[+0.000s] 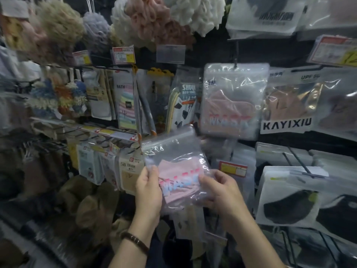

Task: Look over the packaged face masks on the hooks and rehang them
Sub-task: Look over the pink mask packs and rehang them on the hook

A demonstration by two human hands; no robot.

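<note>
A clear plastic packet with a pink face mask (173,161) is held off the hooks at the lower centre, tilted slightly left. My left hand (147,187) grips its left edge, thumb on the front. My right hand (217,188) grips its right lower side. Above and to the right, a matching pink mask packet (231,101) hangs on a hook (235,63). Black mask packets (289,198) hang at the lower right.
KAYIXIU mask packets (289,105) hang at the right. Bath towels (125,99) and packaged goods fill the hooks at centre left. Bath puffs (154,20) hang along the top. Price tags (123,55) jut out from the hook ends. Bare hook rods (299,163) stick out at the right.
</note>
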